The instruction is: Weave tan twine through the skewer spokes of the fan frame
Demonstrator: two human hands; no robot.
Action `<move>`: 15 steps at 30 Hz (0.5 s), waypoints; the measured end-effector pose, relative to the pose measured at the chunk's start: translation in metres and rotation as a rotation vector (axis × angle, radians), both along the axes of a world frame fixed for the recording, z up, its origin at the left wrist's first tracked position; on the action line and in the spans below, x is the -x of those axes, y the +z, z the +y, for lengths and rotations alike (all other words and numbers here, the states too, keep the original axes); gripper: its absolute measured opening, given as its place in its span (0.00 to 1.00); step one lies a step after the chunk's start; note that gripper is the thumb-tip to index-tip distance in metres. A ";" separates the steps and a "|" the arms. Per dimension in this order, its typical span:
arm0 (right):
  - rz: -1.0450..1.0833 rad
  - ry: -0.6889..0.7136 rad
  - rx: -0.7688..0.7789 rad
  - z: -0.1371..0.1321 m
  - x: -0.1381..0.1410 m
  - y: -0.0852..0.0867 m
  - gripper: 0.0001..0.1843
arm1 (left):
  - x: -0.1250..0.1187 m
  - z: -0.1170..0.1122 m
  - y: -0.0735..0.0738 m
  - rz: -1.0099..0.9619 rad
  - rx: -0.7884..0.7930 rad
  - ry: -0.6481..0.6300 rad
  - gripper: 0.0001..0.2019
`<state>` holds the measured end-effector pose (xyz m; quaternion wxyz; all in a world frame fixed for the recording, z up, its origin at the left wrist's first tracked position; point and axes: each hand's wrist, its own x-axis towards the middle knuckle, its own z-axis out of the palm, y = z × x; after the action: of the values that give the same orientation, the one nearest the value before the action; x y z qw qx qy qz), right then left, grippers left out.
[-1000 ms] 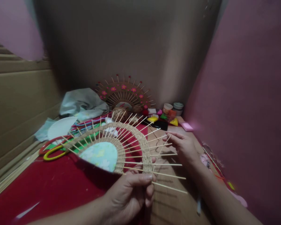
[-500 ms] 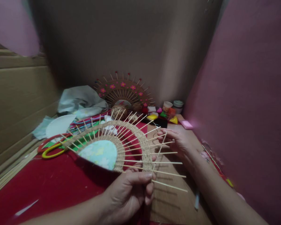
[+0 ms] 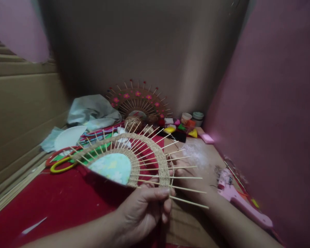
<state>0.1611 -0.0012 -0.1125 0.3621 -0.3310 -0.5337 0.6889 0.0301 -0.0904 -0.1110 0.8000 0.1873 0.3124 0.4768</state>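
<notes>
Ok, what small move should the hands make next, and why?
Probably the right hand should draw the cord snug against the outer band: the cord bows loosely away from its edge, and that hand is close by, partly behind the sticks. The left hand pinches the band's near end, which should steady it.

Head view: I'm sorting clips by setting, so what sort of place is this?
Likely a craft corner: the left hand holds a woven fan, a ball of twine sits behind it, and a pink glue gun lies at right.

The red-and-brown tabletop (image 3: 64, 203) bears scissors (image 3: 63, 170) and a pink glue gun (image 3: 244, 203).
</notes>
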 end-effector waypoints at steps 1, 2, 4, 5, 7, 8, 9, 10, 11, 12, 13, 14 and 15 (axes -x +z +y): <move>0.013 0.002 0.011 -0.002 0.002 0.001 0.11 | 0.000 0.000 0.000 0.005 -0.003 0.001 0.03; 0.020 0.001 0.026 -0.003 0.003 0.001 0.12 | 0.000 0.000 0.000 0.009 -0.006 0.001 0.04; 0.019 0.002 0.042 -0.003 0.005 -0.001 0.14 | 0.000 0.000 0.000 0.005 -0.010 -0.004 0.05; 0.030 -0.002 0.049 -0.001 0.005 -0.002 0.15 | 0.001 0.001 -0.001 0.001 -0.010 -0.009 0.05; 0.082 0.000 0.071 0.003 0.002 -0.006 0.19 | 0.001 0.001 -0.001 0.000 -0.005 -0.016 0.05; 0.121 0.005 0.091 0.004 0.000 -0.008 0.20 | 0.001 0.001 -0.001 0.001 -0.006 -0.018 0.05; 0.162 0.018 0.118 0.005 -0.002 -0.010 0.21 | 0.001 0.001 -0.001 -0.001 -0.011 -0.018 0.05; 0.195 0.035 0.144 0.006 -0.003 -0.011 0.21 | 0.001 0.001 0.000 -0.004 -0.020 -0.018 0.05; 0.214 0.051 0.160 0.006 -0.004 -0.011 0.21 | 0.001 0.000 0.000 -0.010 -0.028 -0.020 0.05; 0.221 0.054 0.162 0.006 -0.004 -0.010 0.20 | 0.001 0.000 0.000 -0.015 -0.034 -0.023 0.05; 0.223 0.047 0.157 0.006 -0.003 -0.009 0.19 | 0.001 -0.001 0.000 -0.018 -0.036 -0.025 0.05; 0.221 0.032 0.146 0.005 -0.002 -0.007 0.18 | 0.001 -0.001 0.000 -0.020 -0.034 -0.025 0.05; 0.218 0.008 0.134 0.005 0.000 -0.006 0.16 | 0.001 -0.002 0.000 -0.022 -0.030 -0.025 0.05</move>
<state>0.1611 0.0041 -0.1181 0.3921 -0.2753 -0.4453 0.7564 0.0295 -0.0922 -0.1114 0.8064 0.1980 0.2941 0.4733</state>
